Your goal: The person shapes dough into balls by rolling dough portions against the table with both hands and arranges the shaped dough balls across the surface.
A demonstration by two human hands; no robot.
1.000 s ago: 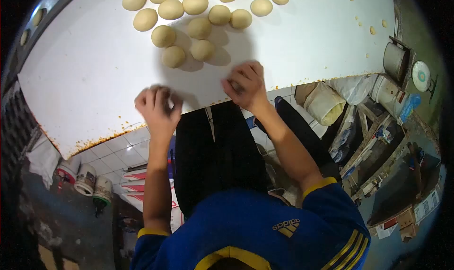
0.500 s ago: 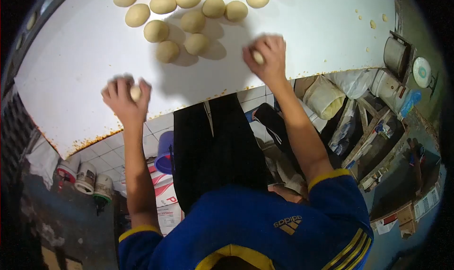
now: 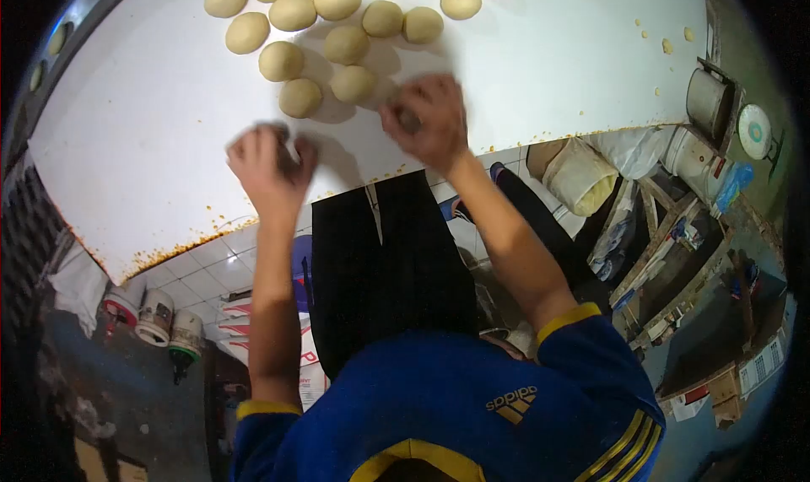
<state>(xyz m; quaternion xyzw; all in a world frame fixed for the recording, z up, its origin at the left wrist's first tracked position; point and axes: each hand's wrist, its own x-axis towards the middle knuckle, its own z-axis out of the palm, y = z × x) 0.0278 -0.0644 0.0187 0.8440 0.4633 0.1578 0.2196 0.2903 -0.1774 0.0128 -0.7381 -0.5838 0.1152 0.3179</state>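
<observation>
On the white tabletop (image 3: 152, 128), my left hand (image 3: 268, 166) is cupped with fingers curled round a dough piece (image 3: 288, 156), shadowed and partly hidden. My right hand (image 3: 429, 121) curls in the same way over another dough piece (image 3: 408, 119), of which only a dark part shows between thumb and fingers. Both hands are slightly blurred. Beyond them lie several smooth round dough balls; the closest are one ball (image 3: 353, 84) just left of my right hand and another (image 3: 300, 98) above and right of my left hand.
Small dough scraps (image 3: 666, 47) dot the table's right side. Orange-brown marks line the near edge (image 3: 169, 251). Lidded buckets (image 3: 154, 317) stand on the floor at left. A cloth-lined container (image 3: 580, 177) and wooden racks are at right. A person's dark-clad leg (image 3: 540, 208) shows below the table.
Since half a second ago, both hands have moved inward, closer together, still curled round their dough pieces. The dough balls beyond have scarcely shifted in view.
</observation>
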